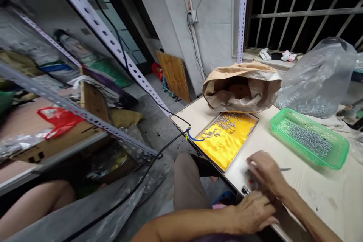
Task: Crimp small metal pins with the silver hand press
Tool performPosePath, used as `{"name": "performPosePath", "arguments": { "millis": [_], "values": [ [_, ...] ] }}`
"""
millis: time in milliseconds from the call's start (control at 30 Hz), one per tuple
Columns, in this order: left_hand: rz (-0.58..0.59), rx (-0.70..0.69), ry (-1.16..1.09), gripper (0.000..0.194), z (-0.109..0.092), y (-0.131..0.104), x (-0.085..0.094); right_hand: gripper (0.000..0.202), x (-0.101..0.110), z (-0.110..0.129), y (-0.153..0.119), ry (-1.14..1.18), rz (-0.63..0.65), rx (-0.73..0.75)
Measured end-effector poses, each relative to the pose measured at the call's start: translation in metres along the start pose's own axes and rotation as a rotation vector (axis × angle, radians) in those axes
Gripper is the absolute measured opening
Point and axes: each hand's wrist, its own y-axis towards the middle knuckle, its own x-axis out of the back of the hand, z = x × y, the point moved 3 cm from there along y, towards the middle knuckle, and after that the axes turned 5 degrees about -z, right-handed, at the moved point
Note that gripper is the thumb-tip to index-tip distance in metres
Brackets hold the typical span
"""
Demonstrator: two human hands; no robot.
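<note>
My right hand (pixel 266 170), smeared by motion, is above the table near its front edge with the fingers curled. A thin grey pointed piece (pixel 285 169) shows just past it; I cannot tell whether it is held. My left hand (pixel 251 211) is just below, close to the right wrist, its fingers bent in and their contents hidden. Near both hands, a small shiny metal part (pixel 245 190) shows at the table edge. Left of them lies a shallow tray lined with yellow cloth (pixel 224 151), small metal pins (pixel 224 121) scattered mostly toward its far end.
A green plastic basket (pixel 338 155) of small metal pins stands at right. Behind are an open brown paper sack (pixel 210 90) and a clear plastic bag (pixel 326 72) of metal pieces. A black cable (pixel 133 193) crosses to the table's left corner. Metal shelving (pixel 102 121) stands left.
</note>
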Motion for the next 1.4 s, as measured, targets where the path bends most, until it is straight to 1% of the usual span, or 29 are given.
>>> {"name": "performPosePath", "arguments": {
  "millis": [33,67,100,133,167,200,233,267,300,333,367,400,467,567,633,700,767,833,867,933,1000,1033,1100,1200,1233,1300,1400],
  "values": [
    [-0.032,0.015,0.02,0.023,0.01,0.001,0.011,0.015,0.023,-0.011,0.003,-0.015,-0.122,-0.031],
    [-0.067,0.042,0.05,0.024,0.024,0.002,0.025,0.016,0.048,-0.025,0.003,-0.074,-0.212,-0.069],
    [-0.117,0.1,0.098,0.026,0.041,0.002,0.041,0.02,0.073,-0.043,0.002,-0.176,-0.281,-0.125],
    [-0.171,0.182,0.164,0.026,0.061,0.003,0.058,0.026,0.096,-0.063,-0.002,-0.296,-0.323,-0.184],
    [-0.195,0.283,0.229,0.026,0.082,0.003,0.074,0.034,0.116,-0.085,-0.008,-0.408,-0.336,-0.236],
    [-0.205,0.393,0.28,0.025,0.104,0.003,0.089,0.041,0.131,-0.108,-0.016,-0.508,-0.299,-0.299],
    [-0.2,0.504,0.319,0.023,0.125,0.002,0.103,0.051,0.141,-0.128,-0.025,-0.587,-0.266,-0.317],
    [-0.181,0.599,0.343,0.021,0.143,0.001,0.114,0.058,0.146,-0.143,-0.035,-0.643,-0.212,-0.28],
    [-0.157,0.667,0.34,0.019,0.159,0.001,0.121,0.063,0.148,-0.153,-0.044,-0.723,-0.235,-0.24],
    [-0.134,0.713,0.315,0.017,0.171,0.0,0.126,0.064,0.146,-0.159,-0.052,-0.729,-0.236,-0.248],
    [-0.113,0.74,0.285,0.016,0.18,0.001,0.129,0.06,0.141,-0.158,-0.057,-0.696,-0.224,-0.259],
    [-0.099,0.75,0.25,0.015,0.186,0.001,0.13,0.055,0.133,-0.153,-0.061,-0.647,-0.19,-0.28],
    [-0.087,0.751,0.192,0.015,0.193,0.004,0.129,0.046,0.114,-0.129,-0.059,-0.518,-0.165,-0.319],
    [-0.096,0.76,0.114,0.015,0.197,0.01,0.128,0.041,0.085,-0.084,-0.04,-0.286,-0.218,-0.311],
    [-0.113,0.782,0.044,0.012,0.198,0.013,0.129,0.037,0.062,-0.06,-0.023,-0.105,-0.205,-0.338],
    [-0.126,0.812,-0.044,0.013,0.197,0.014,0.129,0.033,0.037,-0.042,-0.004,0.091,-0.162,-0.38],
    [-0.124,0.834,-0.128,0.018,0.192,0.012,0.127,0.034,0.011,-0.027,0.016,0.263,-0.125,-0.419],
    [-0.142,0.857,-0.235,0.023,0.186,0.009,0.125,0.037,-0.015,-0.014,0.038,0.372,-0.109,-0.451],
    [-0.173,0.878,-0.311,0.024,0.183,0.007,0.125,0.037,-0.027,-0.008,0.048,0.409,-0.111,-0.464],
    [-0.27,0.948,-0.477,0.026,0.178,0.002,0.126,0.037,-0.046,-0.002,0.065,0.458,-0.122,-0.483],
    [-0.358,1.026,-0.594,0.027,0.174,-0.002,0.129,0.036,-0.057,0.0,0.074,0.472,-0.124,-0.489],
    [-0.373,1.057,-0.614,0.027,0.171,-0.003,0.132,0.036,-0.058,0.0,0.075,0.463,-0.124,-0.485],
    [-0.358,1.099,-0.655,0.024,0.163,-0.005,0.136,0.033,-0.051,-0.002,0.068,0.411,-0.126,-0.456],
    [-0.271,1.109,-0.807,0.021,0.14,-0.005,0.133,0.029,-0.021,-0.002,0.038,0.286,-0.098,-0.4],
    [-0.229,1.105,-0.866,0.021,0.13,-0.005,0.13,0.028,-0.01,0.0,0.025,0.246,-0.066,-0.391],
    [-0.107,1.104,-0.953,0.021,0.108,-0.004,0.118,0.029,0.011,0.005,-0.006,0.176,0.019,-0.403],
    [0.116,1.123,-0.969,0.015,0.08,-0.002,0.095,0.03,0.033,0.014,-0.054,0.072,0.123,-0.478]
  ]
}}
